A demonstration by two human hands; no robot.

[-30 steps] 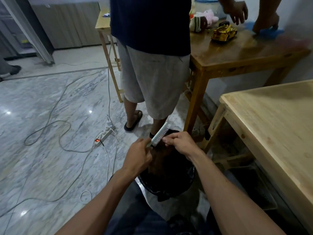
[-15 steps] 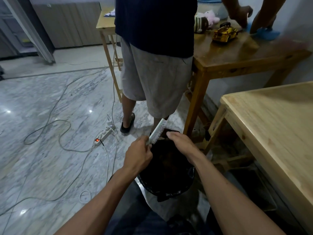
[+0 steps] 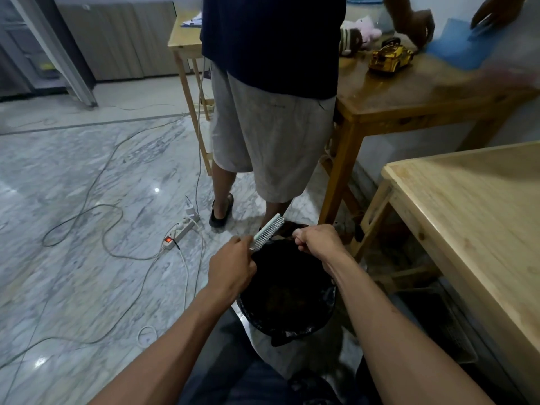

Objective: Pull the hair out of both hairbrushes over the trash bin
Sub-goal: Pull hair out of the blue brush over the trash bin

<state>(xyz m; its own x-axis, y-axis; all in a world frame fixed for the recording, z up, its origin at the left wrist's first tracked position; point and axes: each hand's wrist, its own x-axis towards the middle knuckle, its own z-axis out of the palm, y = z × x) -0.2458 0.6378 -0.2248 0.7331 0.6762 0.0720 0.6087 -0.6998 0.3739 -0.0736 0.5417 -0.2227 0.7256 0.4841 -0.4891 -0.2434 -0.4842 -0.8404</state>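
Above the trash bin [image 3: 287, 323] rim — hairbrush [image 3: 268, 231], both hands [image 3: 232, 266] — floor left.

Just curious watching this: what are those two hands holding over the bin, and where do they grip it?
The left hand grips the hairbrush by its handle end. The right hand is a closed fist; whether it pinches hair cannot be told.

Marble floor [image 3: 73, 176]: bin [image 3: 287, 317], pwr strip [image 3: 181, 230], cables [image 3: 96, 226]

Two bare forearms, no sleeves, left hand [image 3: 230, 267], right hand [image 3: 318, 239], no rings or watch visible, dark trousers, possibly navy
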